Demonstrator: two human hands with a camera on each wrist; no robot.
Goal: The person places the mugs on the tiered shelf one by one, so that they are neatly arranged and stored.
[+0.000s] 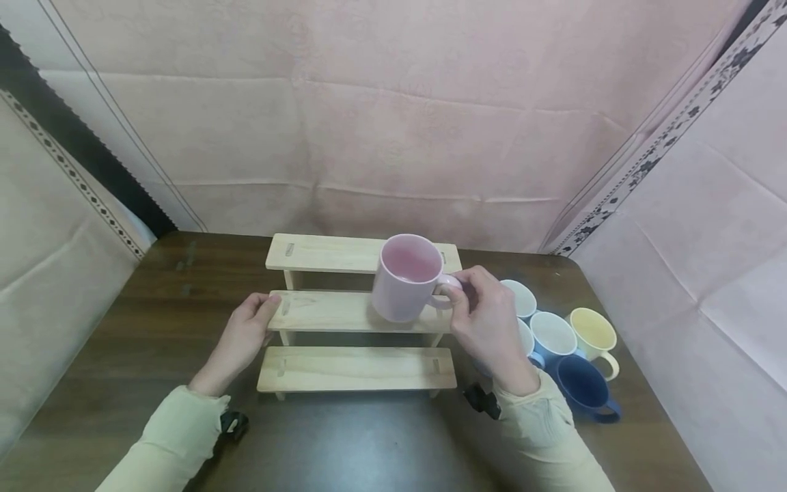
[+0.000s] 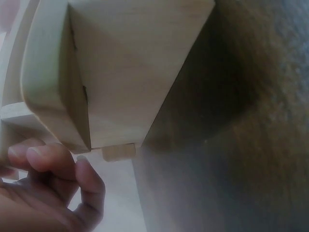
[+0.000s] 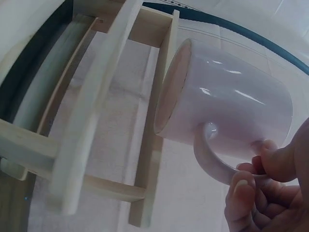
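Observation:
A pale pink mug is upright in front of the top step of a three-tier wooden stand. My right hand pinches the mug's handle between thumb and fingers. Whether the mug's base touches a step, I cannot tell. At the stand's left end, my left hand grips the middle step, its thumb on top. The left wrist view has that hand's curled fingers beside the step's end.
Right of the stand, several mugs cluster on the dark wooden table: light blue ones, a yellow mug and a dark blue mug. My right forearm passes close by them. Pale cloth hangs behind and at both sides.

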